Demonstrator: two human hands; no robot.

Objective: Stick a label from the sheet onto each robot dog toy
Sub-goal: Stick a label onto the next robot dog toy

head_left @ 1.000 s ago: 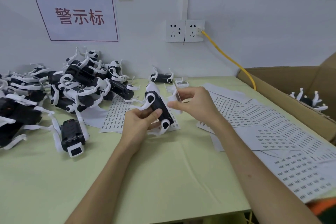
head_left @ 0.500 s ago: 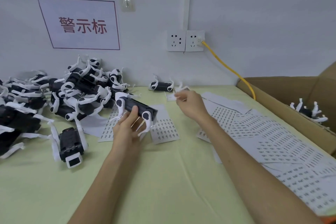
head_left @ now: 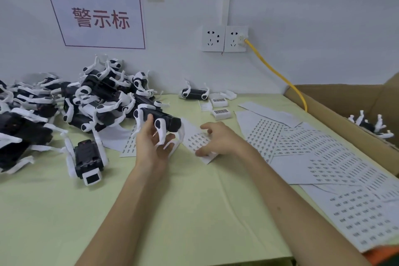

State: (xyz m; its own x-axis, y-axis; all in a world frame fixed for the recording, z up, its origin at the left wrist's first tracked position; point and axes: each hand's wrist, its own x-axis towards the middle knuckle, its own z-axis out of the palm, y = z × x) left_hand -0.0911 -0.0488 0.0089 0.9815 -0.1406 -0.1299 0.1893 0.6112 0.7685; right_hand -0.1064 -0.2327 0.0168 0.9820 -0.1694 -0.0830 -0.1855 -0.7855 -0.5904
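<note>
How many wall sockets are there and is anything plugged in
2. Both sit side by side on the wall above the table's far edge: the left socket is free, and the right socket has a yellow cable plugged in.

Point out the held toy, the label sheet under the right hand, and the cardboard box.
held toy (head_left: pixel 167 122), head view, black body.
label sheet (head_left: pixel 195 137), head view, printed middle.
cardboard box (head_left: pixel 336 123), head view, near wall.
</note>
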